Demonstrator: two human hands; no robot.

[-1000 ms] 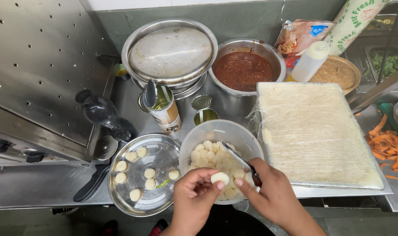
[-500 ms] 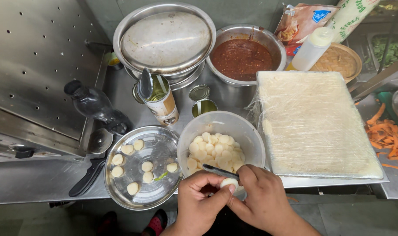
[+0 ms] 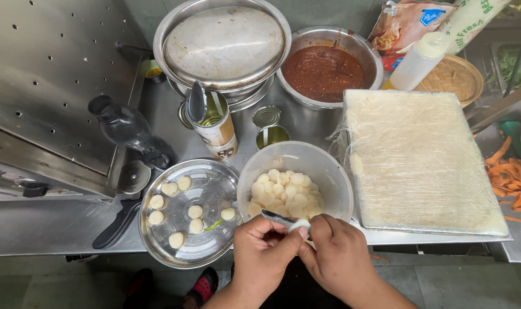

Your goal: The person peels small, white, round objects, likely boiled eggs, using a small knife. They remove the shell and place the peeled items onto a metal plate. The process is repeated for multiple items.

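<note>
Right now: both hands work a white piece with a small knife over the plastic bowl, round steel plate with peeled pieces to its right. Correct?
Not quite. The plate lies to the left of the bowl, not the right; the head view shows it. To the right sits the film-wrapped tray. The rest holds: left hand and right hand work a white piece with a knife at the bowl's near rim.

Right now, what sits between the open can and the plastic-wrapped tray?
Head view: two small round tins sit between the open can and the wrapped tray, on the steel counter.
</note>
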